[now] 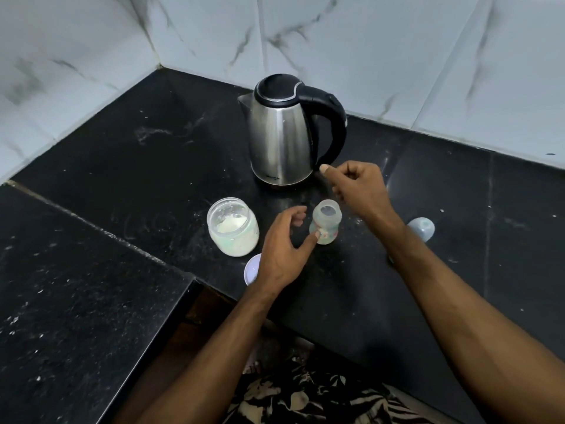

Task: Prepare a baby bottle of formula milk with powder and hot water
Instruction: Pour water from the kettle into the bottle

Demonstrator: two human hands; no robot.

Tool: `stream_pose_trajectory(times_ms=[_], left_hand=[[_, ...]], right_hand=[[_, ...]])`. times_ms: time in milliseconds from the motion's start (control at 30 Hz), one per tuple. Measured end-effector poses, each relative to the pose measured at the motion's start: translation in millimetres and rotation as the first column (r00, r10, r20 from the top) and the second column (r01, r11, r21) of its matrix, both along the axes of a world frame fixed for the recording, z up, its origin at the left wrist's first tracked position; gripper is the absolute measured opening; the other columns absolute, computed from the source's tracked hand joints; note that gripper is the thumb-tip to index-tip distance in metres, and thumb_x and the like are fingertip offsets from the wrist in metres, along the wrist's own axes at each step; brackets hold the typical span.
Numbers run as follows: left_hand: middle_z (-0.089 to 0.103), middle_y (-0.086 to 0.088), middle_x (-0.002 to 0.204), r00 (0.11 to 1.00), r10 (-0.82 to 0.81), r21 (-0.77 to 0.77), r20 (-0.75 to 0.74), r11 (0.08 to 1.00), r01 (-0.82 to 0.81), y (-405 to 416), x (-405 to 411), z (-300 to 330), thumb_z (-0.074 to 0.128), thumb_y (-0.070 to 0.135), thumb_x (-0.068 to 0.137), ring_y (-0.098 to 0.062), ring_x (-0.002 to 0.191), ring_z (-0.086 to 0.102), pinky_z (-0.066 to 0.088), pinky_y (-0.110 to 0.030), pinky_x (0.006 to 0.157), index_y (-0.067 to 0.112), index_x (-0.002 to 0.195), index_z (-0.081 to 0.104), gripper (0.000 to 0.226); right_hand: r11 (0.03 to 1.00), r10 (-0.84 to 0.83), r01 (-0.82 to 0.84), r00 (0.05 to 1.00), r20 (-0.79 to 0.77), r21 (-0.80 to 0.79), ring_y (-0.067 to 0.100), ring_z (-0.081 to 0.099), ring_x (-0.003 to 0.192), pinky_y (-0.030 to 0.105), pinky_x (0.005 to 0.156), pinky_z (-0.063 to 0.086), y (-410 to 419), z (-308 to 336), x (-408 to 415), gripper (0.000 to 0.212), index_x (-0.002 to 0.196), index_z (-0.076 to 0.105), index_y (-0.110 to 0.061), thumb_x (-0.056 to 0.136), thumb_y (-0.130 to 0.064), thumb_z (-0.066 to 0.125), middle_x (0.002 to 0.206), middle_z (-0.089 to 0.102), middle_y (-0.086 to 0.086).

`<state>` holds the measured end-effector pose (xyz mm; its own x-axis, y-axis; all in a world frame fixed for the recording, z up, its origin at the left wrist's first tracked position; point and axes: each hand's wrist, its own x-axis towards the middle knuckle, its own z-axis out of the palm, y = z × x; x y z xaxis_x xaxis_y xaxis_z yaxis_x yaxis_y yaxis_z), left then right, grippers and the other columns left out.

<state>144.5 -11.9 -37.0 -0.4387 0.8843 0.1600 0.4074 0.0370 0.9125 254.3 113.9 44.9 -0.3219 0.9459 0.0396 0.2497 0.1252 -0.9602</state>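
Observation:
A small clear baby bottle (326, 224) stands upright and uncapped on the black counter (137, 166). My left hand (282, 246) curls beside it, thumb touching its lower side, fingers apart. My right hand (356, 186) hovers just above and behind the bottle, fingers loosely curled with nothing visible in them, close to the base of the kettle handle. A steel electric kettle (282, 139) with a black lid and handle stands behind. An open glass jar of white formula powder (232, 226) stands left of the bottle.
The jar's pale lid (252, 269) lies flat near the counter's front edge, partly under my left wrist. The bottle's translucent cap (423, 228) lies on its side to the right. Marble-tiled walls close the corner behind. The counter steps inward at the front.

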Motion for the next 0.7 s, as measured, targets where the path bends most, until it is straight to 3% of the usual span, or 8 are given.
stream_pose_trajectory(times_ms=[133,300,533,633,700], left_hand=[[0.057,0.010,0.128,0.998,-0.052,-0.049,-0.028,0.998,0.050,15.7,3.0,1.5,0.082,0.027,0.079,-0.003,0.116,0.055,0.048,-0.029,0.100,0.023,0.135,0.050,0.064],[0.052,0.012,0.132,0.996,-0.087,-0.098,-0.026,0.992,0.085,30.3,9.3,5.6,0.086,0.032,0.075,-0.002,0.119,0.052,0.040,-0.013,0.098,0.021,0.137,0.046,0.075],[0.057,0.008,0.126,0.994,-0.107,-0.108,-0.036,0.989,0.103,39.5,9.2,-0.5,0.086,0.032,0.073,-0.005,0.116,0.055,0.047,-0.030,0.099,0.023,0.130,0.050,0.069],[0.061,0.011,0.120,0.993,-0.112,-0.100,-0.027,0.989,0.109,41.7,7.9,-1.5,0.083,0.034,0.073,-0.007,0.112,0.059,0.050,-0.035,0.095,0.028,0.122,0.053,0.058],[0.063,0.011,0.116,0.993,-0.119,-0.096,-0.019,0.989,0.117,42.1,7.6,-1.6,0.083,0.032,0.073,-0.007,0.109,0.061,0.051,-0.036,0.092,0.031,0.116,0.055,0.052]], right_hand=[[0.999,-0.021,0.020,0.999,-0.040,-0.035,0.007,0.053,0.051,0.020,0.054,0.046,15.0,-3.5,10.2,0.029,0.067,0.061,-0.013,0.089,-0.028,0.072,0.059,0.061,0.003],[1.000,-0.017,0.015,0.997,-0.082,-0.021,0.010,0.059,0.065,0.021,0.061,0.049,34.0,-6.3,11.6,0.017,0.083,0.065,-0.013,0.088,-0.027,0.073,0.072,0.065,0.004],[0.994,-0.102,0.097,0.985,-0.139,-0.041,0.004,0.057,0.077,0.021,0.071,0.050,67.1,-2.8,-1.2,0.023,0.101,0.065,-0.011,0.086,-0.027,0.074,0.085,0.062,-0.004],[0.988,-0.157,0.154,0.972,-0.176,-0.028,0.006,0.058,0.091,0.013,0.078,0.048,81.2,-1.5,-12.4,0.033,0.109,0.061,-0.015,0.085,-0.030,0.076,0.100,0.061,-0.004],[0.990,-0.143,0.141,0.972,-0.187,-0.027,0.008,0.059,0.102,0.016,0.088,0.049,91.1,-1.1,-21.4,0.040,0.115,0.059,-0.015,0.084,-0.033,0.076,0.108,0.062,-0.004]])
